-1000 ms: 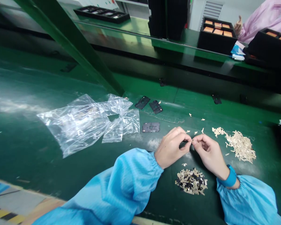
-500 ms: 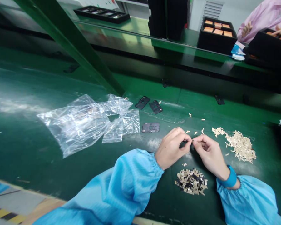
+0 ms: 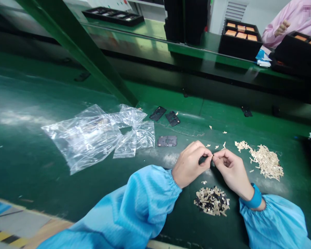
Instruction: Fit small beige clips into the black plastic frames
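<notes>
Left fingers [image 3: 206,151] and right fingers [image 3: 217,160], pinched closed, hold 1 dark piece [image 3: 213,155] between them.

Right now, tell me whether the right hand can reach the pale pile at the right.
Probably yes: the pale pile lies close beside the right hand, with just a stray pale strip between. However, that hand is pinching at a tiny dark piece, which may need releasing first.

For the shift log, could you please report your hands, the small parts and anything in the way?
Left hand and right hand pinching a tiny dark piece. Mixed pile nearer the body, pale pile right. Plastic bags left, clear of hands.
</notes>
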`<state>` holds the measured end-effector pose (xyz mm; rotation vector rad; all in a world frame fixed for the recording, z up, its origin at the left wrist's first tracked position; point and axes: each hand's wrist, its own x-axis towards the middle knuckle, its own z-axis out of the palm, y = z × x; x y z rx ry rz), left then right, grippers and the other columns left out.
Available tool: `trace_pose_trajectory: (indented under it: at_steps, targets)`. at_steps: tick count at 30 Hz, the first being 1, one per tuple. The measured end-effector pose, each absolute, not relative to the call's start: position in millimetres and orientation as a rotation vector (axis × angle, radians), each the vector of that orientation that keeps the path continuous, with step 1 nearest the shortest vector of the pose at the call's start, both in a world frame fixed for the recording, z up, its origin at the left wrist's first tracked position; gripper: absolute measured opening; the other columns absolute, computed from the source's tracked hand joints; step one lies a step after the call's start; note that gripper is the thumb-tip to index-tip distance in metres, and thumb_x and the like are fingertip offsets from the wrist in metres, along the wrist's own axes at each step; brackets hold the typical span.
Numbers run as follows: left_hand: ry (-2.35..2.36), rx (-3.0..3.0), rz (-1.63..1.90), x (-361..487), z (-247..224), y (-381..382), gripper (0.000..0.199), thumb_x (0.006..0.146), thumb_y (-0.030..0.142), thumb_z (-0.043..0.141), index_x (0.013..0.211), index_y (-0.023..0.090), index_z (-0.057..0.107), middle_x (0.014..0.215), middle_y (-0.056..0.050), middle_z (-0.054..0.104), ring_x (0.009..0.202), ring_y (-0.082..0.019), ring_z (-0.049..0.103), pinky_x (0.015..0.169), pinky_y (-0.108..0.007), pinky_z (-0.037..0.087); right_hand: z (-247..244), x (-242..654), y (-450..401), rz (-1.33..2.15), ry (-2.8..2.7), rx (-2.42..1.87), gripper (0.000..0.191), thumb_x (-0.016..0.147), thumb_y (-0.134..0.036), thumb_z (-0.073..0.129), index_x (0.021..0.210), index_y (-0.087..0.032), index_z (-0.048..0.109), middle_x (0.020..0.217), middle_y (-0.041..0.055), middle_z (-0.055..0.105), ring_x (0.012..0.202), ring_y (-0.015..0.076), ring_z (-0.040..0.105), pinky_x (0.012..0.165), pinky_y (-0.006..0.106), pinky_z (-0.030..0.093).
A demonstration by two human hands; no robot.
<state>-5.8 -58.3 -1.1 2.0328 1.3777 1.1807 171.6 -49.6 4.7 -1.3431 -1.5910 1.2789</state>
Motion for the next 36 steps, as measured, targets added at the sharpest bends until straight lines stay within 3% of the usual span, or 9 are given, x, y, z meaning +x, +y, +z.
trace_pose_trajectory:
  at_steps: [9,18,24,26,29,32,36]
  targets:
    - [1.388,2.038,1.182,-3.8,-4.0,-58.8,0.011,0.089,0.012,0.06,0.086,0.021,0.065,0.084,-0.002,0.063,0.082,-0.016,0.061,0.073,-0.028,0.05,6.6,171.4,-48.0,1.29,-1.577,-1.342,0.032,0.087,-0.051,0.068,0.077,-0.02,0.066,0.066,0.001,0.06,0.057,0.0145,0.051,0.05,0.025,0.042]
    - [1.363,1.954,1.177,-4.5,-0.7,-58.5,0.011,0.089,0.012,0.06,0.086,0.02,0.067,0.084,-0.002,0.062,0.079,-0.014,0.06,0.071,-0.026,0.049,9.2,170.3,-45.7,1.297,-1.522,-1.359,0.025,0.082,-0.043,0.07,0.074,-0.021,0.062,0.063,-0.0012,0.056,0.054,0.0126,0.045,0.048,0.024,0.037]
    - [1.349,1.532,1.175,-7.3,3.5,-50.7,0.009,0.088,0.018,0.06,0.081,0.018,0.066,0.084,-0.002,0.06,0.074,-0.012,0.058,0.058,-0.021,0.046,7.8,174.5,-39.9,1.228,-1.427,-1.412,0.033,0.088,-0.052,0.065,0.076,-0.021,0.062,0.054,-0.0054,0.047,0.046,0.0119,0.039,0.045,0.025,0.032]
    - [1.293,1.344,1.119,-7.9,5.3,-48.7,0.007,0.088,0.023,0.062,0.086,0.017,0.065,0.085,-0.002,0.059,0.067,-0.01,0.055,0.051,-0.021,0.043,4.9,177.3,-36.8,1.139,-1.439,-1.43,0.038,0.09,-0.054,0.063,0.071,-0.021,0.061,0.054,-0.0045,0.047,0.048,0.0128,0.04,0.048,0.026,0.034]
    - [1.135,1.059,0.986,-9.0,9.4,-48.3,0.02,0.087,0.031,0.065,0.101,0.018,0.059,0.082,0.002,0.054,0.052,-0.006,0.045,0.04,-0.019,0.036,-0.1,180.6,-33.4,0.986,-1.454,-1.41,0.027,0.087,-0.046,0.069,0.08,-0.021,0.065,0.07,0.0,0.059,0.057,0.0142,0.049,0.054,0.027,0.042]
    - [0.968,0.875,0.924,-10.3,13.6,-50.3,0.033,0.084,0.034,0.07,0.11,0.02,0.056,0.086,0.001,0.051,0.06,-0.008,0.047,0.037,-0.015,0.035,-2.1,181.1,-34.3,0.954,-1.511,-1.342,0.017,0.089,-0.037,0.068,0.092,-0.021,0.07,0.088,0.0052,0.066,0.066,0.016,0.056,0.06,0.028,0.047]
    - [0.849,0.756,0.857,-10.8,15.5,-52.2,0.038,0.081,0.031,0.073,0.115,0.022,0.057,0.092,-0.002,0.052,0.071,-0.011,0.052,0.037,-0.012,0.034,2.0,178.7,-39.6,1.086,-1.566,-1.314,0.019,0.093,-0.038,0.065,0.089,-0.021,0.073,0.079,0.0046,0.068,0.069,0.0183,0.061,0.062,0.03,0.049]
